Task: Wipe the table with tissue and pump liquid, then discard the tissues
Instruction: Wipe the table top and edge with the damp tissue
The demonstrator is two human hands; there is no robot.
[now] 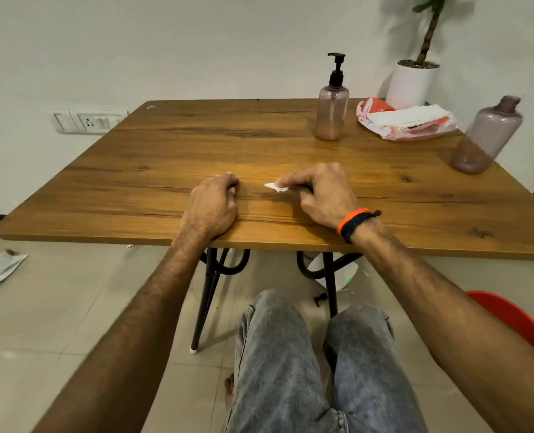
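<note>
Right hand (318,195) pinching one tissue (276,187), left hand (212,203) curled empty on table (165,145), two bottles

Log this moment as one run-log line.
right hand: pinches tissue on table | left hand: curled, resting | pump bottle: untouched

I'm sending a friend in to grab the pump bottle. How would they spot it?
Look at the wooden table, far right part. The pump bottle stands left of the tissue pack. Unlike the other bottle at the right edge, it has a black pump top.
</note>
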